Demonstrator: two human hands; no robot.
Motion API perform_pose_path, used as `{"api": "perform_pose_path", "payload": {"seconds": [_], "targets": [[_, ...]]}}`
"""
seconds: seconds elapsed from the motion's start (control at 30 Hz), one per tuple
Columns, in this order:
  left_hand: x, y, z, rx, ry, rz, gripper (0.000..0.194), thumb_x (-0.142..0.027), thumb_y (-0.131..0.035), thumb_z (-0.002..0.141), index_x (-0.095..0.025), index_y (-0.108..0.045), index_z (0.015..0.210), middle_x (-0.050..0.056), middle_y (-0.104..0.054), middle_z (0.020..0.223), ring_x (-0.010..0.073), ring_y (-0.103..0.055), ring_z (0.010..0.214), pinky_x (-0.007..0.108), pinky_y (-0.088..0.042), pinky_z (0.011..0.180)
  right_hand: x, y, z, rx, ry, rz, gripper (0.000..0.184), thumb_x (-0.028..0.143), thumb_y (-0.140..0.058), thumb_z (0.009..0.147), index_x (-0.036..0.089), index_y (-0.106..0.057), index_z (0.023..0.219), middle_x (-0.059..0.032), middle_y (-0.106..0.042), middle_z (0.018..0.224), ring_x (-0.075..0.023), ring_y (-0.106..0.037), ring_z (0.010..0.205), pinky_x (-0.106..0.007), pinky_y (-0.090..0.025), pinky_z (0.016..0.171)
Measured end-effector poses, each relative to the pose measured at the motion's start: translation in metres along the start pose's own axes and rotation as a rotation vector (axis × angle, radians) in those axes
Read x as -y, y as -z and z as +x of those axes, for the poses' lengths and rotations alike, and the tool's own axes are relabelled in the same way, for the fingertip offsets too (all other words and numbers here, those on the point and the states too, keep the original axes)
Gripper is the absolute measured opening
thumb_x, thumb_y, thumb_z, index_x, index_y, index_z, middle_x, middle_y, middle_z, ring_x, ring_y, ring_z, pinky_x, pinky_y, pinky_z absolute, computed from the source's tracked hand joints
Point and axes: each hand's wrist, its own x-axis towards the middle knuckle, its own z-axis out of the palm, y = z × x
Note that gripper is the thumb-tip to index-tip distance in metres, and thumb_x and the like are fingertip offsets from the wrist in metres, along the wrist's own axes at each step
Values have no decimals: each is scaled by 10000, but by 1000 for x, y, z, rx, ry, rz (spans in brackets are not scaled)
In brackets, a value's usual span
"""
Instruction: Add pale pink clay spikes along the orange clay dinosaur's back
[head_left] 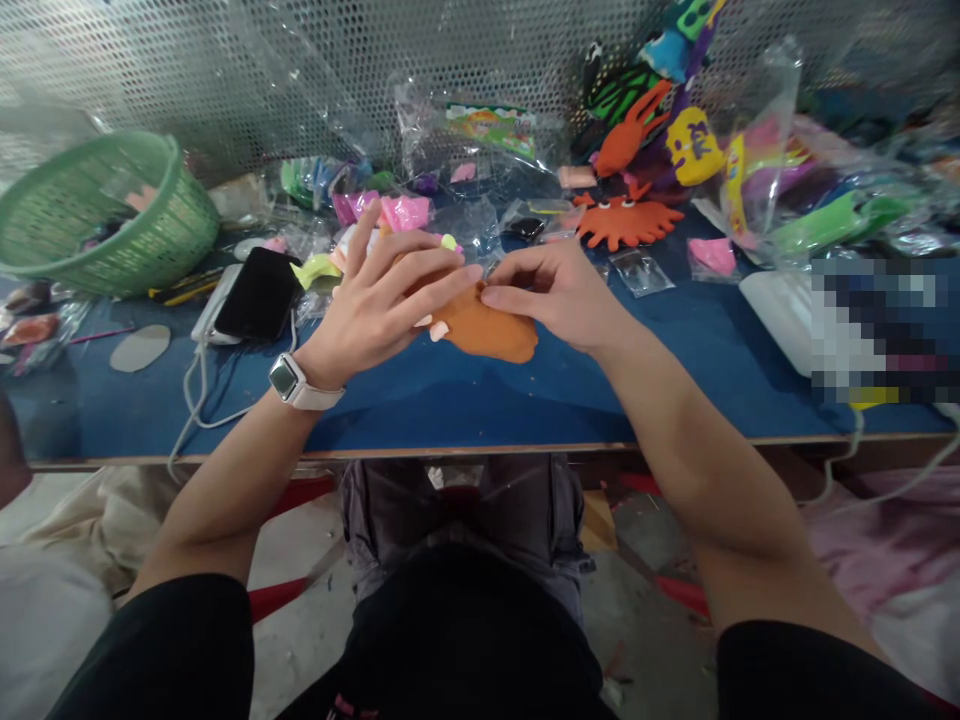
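Note:
A rounded orange modelling-clay figure (491, 335), with small pale pieces on its lower left side, is between my hands above the blue table. My left hand (390, 290), a white watch at its wrist, reaches over the figure's left part; its fingers lie across the clay and its thumb is hidden. Thumb and forefinger of my right hand (547, 290) pinch at the figure's upper right edge, close to the left fingertip. Whether a small bit sits in that pinch is hidden. Yellow-green clay (319, 270) shows beside the left hand.
A green basket (180, 215) stands at far left, near a black phone (259, 295) with a cable. Behind lie clear bags, pink packets (405, 212) and an orange crab figure (628, 220). A white device (776, 315) lies right. Perforated metal (315, 80) backs the table.

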Motion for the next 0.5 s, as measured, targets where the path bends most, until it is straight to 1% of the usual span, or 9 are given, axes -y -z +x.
{"api": "perform_pose_path", "payload": {"seconds": [0.1, 0.17, 0.23, 0.3, 0.4, 0.5], "targets": [[0, 2, 1, 74, 29, 42, 588, -682, -296, 1178, -423, -364, 1702, 4, -577, 1585, 305, -518, 1604, 820, 32, 1390, 0, 0, 0, -21, 8, -19, 362, 538, -926, 841, 198, -805, 810, 2, -723, 751, -123, -560, 678, -296, -451, 635], [-3, 5, 2, 121, 45, 59, 623, -702, -353, 1161, -375, -395, 1690, 23, -583, 1600, 315, -516, 1600, 824, 20, 1392, -1, 0, 0, -33, 6, -35, 351, 523, -904, 868, 199, -798, 789, -2, -719, 742, -130, -557, 688, -297, -429, 624], [-6, 8, 4, 130, 60, 52, 599, -661, -441, 1155, -329, -455, 1653, 48, -603, 1601, 315, -518, 1589, 807, -8, 1410, -2, 0, 0, -43, 2, -48, 354, 514, -886, 893, 202, -783, 760, -2, -705, 727, -133, -545, 689, -303, -407, 616], [-9, 10, 5, 121, 70, 45, 532, -584, -500, 1157, -315, -502, 1616, 59, -618, 1599, 308, -515, 1586, 784, -32, 1429, -3, -1, 0, -54, -3, -46, 361, 511, -881, 903, 208, -772, 742, 0, -688, 712, -134, -532, 682, -309, -391, 612], [-11, 11, 6, 120, 76, 35, 481, -514, -510, 1164, -322, -514, 1605, 47, -621, 1597, 311, -506, 1594, 799, -40, 1425, -4, -2, 0, -66, -32, 17, 357, 523, -894, 889, 216, -768, 756, 7, -682, 718, -134, -545, 686, -307, -408, 623], [-11, 12, 6, 125, 80, 12, 465, -488, -499, 1169, -320, -515, 1603, 45, -608, 1603, 320, -495, 1605, 822, -26, 1413, -5, -3, 1, -41, -131, 176, 339, 530, -930, 844, 229, -773, 857, 5, -729, 807, -145, -619, 735, -298, -462, 650]]}}
